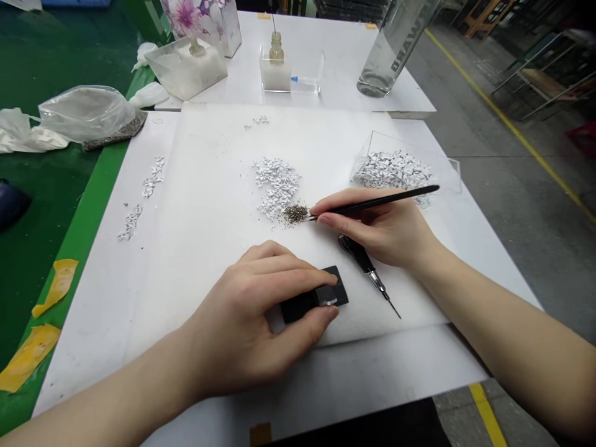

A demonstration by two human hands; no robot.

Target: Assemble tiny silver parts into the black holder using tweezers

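White mat, white flakes, needle tool

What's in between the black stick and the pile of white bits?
The head view shows a little heap of dark grains between the black stick and the white flakes.

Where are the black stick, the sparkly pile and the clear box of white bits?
black stick [372,205], head view, on its handle
sparkly pile [295,213], head view, on its middle
clear box [410,146], head view, on its back wall
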